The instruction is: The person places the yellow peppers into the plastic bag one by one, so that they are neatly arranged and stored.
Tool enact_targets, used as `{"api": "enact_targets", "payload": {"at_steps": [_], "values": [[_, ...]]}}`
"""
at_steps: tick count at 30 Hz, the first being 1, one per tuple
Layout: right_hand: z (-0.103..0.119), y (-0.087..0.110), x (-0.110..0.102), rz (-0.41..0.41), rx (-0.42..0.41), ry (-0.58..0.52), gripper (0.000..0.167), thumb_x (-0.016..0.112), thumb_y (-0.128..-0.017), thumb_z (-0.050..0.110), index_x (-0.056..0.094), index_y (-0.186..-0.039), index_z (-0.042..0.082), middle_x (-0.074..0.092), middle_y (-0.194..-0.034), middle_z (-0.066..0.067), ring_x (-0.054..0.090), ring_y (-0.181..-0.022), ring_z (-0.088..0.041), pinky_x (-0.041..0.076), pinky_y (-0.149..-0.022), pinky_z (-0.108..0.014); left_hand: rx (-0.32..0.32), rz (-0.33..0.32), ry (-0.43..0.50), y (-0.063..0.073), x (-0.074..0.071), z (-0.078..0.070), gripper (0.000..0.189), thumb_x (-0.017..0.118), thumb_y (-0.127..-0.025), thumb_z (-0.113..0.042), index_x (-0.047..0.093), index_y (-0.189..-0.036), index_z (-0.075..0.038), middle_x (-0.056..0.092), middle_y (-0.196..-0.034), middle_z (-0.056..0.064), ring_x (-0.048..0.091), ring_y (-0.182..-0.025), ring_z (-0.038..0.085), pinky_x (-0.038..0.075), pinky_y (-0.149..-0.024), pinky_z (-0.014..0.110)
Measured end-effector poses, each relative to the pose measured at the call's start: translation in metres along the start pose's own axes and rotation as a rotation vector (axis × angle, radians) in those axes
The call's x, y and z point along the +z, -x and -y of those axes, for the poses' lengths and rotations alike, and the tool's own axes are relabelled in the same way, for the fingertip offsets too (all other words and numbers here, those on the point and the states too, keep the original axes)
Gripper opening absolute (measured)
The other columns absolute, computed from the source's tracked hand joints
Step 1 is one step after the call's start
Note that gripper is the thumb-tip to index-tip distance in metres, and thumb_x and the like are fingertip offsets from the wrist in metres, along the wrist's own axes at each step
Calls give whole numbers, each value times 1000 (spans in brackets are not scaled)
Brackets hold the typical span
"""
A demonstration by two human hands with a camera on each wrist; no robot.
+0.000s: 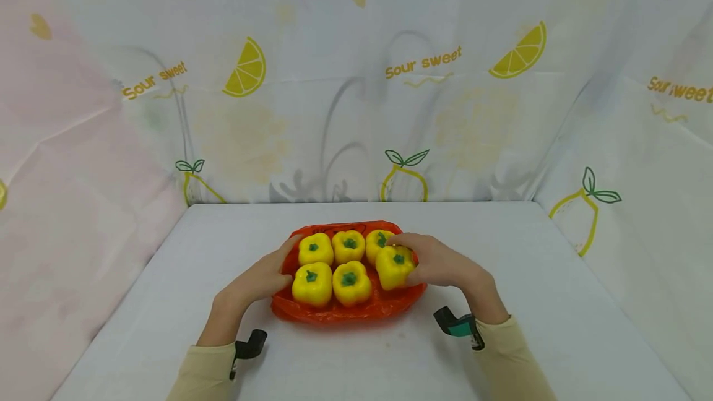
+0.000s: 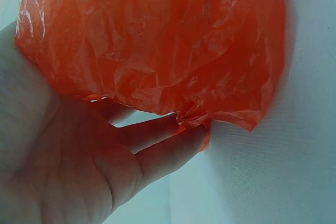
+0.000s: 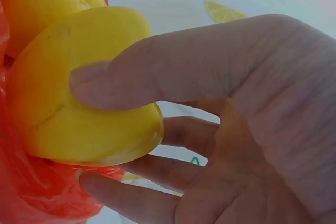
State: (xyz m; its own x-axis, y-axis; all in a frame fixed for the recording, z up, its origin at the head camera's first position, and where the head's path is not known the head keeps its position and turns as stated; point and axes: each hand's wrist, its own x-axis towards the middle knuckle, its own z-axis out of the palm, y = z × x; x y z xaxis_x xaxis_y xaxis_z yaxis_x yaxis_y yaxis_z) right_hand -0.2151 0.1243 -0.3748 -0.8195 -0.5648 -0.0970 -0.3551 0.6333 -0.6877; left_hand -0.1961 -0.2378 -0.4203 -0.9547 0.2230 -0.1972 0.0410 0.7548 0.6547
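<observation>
Several yellow bell peppers with green stems sit in two rows in a red plastic bag (image 1: pixel 351 312), spread out like a shallow tray. My right hand (image 1: pixel 445 263) grips the front-right bell pepper (image 1: pixel 393 268) at the bag's right side. In the right wrist view, the thumb presses on the pepper's (image 3: pixel 89 124) side and fingers reach behind it. My left hand (image 1: pixel 262 277) rests against the bag's left edge beside the front-left pepper (image 1: pixel 312 284). Its fingers (image 2: pixel 170 156) extend along a knotted corner of the red plastic in the left wrist view; its thumb is hidden there.
The bag lies on a white table (image 1: pixel 356 364). A white cloth backdrop (image 1: pixel 334 110) with printed lemons and lettering stands behind it and at both sides. Small dark wrist cameras are strapped near both sleeves.
</observation>
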Motion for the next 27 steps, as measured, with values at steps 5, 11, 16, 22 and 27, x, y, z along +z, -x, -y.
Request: {"api": "enact_targets", "payload": {"at_steps": [5,11,16,22,27], "values": [[0,-2,5,10,9,37,71,74,-69,7,55,-136,19,54,-140,-2,48,-125,-25,52,-101,-48,6,4,-8,-1,0,0,84,55,-88,-11,13,-160,-27,35,-160,12,44,-137,35,39,-110,62],[4,-5,10,14,40,62,69,78,-71,7,56,-136,18,50,-144,-7,46,-130,-28,53,-100,-51,25,-6,-8,-3,0,1,83,52,-88,-9,15,-159,-29,37,-158,11,43,-138,35,35,-113,63],[4,-7,14,21,74,102,68,79,-75,8,55,-138,20,48,-147,-8,45,-133,-28,48,-106,-53,17,1,-10,-3,0,0,82,53,-89,-10,15,-160,-26,36,-159,12,42,-139,36,35,-114,63],[4,-9,16,24,58,104,68,80,-75,8,55,-138,19,49,-145,-9,47,-130,-27,48,-106,-53,-5,3,-21,-3,0,-1,82,53,-90,-11,14,-160,-24,35,-160,13,42,-139,36,36,-113,62],[5,-9,17,33,55,114,69,81,-76,10,54,-139,19,48,-145,-10,47,-129,-28,48,-106,-53,-12,1,-31,-2,0,-1,82,54,-90,-12,14,-160,-24,34,-160,13,43,-137,35,38,-112,61]]}}
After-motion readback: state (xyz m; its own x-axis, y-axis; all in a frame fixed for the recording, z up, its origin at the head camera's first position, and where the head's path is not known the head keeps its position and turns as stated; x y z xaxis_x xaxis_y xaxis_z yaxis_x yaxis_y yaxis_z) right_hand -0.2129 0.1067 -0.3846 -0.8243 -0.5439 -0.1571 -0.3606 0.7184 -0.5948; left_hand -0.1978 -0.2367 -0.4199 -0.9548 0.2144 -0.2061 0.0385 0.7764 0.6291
